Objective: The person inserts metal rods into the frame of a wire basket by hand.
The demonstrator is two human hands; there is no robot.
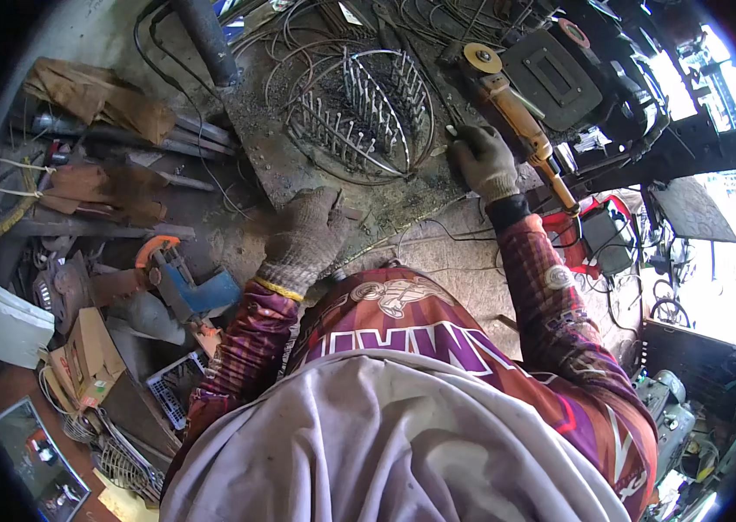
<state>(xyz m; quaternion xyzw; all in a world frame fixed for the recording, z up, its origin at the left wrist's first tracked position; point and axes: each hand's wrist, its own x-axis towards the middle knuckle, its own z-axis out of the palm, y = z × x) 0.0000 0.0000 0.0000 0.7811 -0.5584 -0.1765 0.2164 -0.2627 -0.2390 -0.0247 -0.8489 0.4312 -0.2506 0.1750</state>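
Note:
On the dark, grimy worktable (272, 143) lies a round metal frame (398, 130) with curved bars and rows of short upright metal pins. My left hand (303, 235), in a grey knit glove, is at the table's near left edge with its fingers curled in. A small flat brown piece (351, 213) shows beside those fingertips; I cannot tell if they grip it. My right hand (483, 161), in a darker glove, is closed just right of the frame. A small pale stick-like tip (451, 130) pokes out past its fingers. Neither hand touches the frame.
An orange angle grinder (516, 117) with a yellowish disc lies right of my right hand. Behind it stands a dark boxy machine (552, 78). Loose wire coils (298, 39) cover the far side. A blue and orange tool (198, 287) and cluttered shelves are at left; a red-framed machine (598, 230) is at right.

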